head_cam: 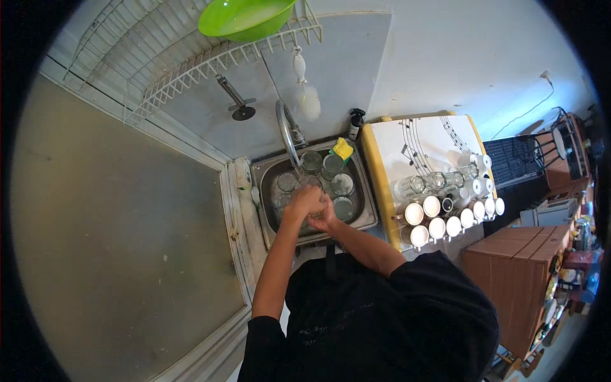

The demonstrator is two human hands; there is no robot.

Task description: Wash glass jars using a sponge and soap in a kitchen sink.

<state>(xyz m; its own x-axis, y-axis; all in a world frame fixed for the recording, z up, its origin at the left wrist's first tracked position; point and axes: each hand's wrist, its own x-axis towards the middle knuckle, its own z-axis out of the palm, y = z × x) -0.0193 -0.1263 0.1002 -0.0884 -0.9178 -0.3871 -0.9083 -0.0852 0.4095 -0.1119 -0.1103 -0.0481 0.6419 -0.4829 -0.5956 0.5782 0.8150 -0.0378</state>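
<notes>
Over the steel sink point(365, 210), my left hand point(304, 203) and my right hand point(324, 216) meet around a clear drinking glass point(312, 182), its lower part hidden by my fingers. Water runs from the curved metal faucet point(282, 129) just above the hands. Several more glasses stand in the basin, among them one by the faucet point(311, 161) and one at the right point(342, 185). A yellow and green sponge point(342, 149) lies at the sink's back right corner.
Right of the sink, a table with a music-note cover point(389, 143) holds rows of white mugs point(414, 213) and clear glasses point(410, 186). A black spray bottle point(355, 125) stands behind. A bottle brush point(309, 102) hangs from a wire rack point(210, 62) bearing a green bowl point(246, 19).
</notes>
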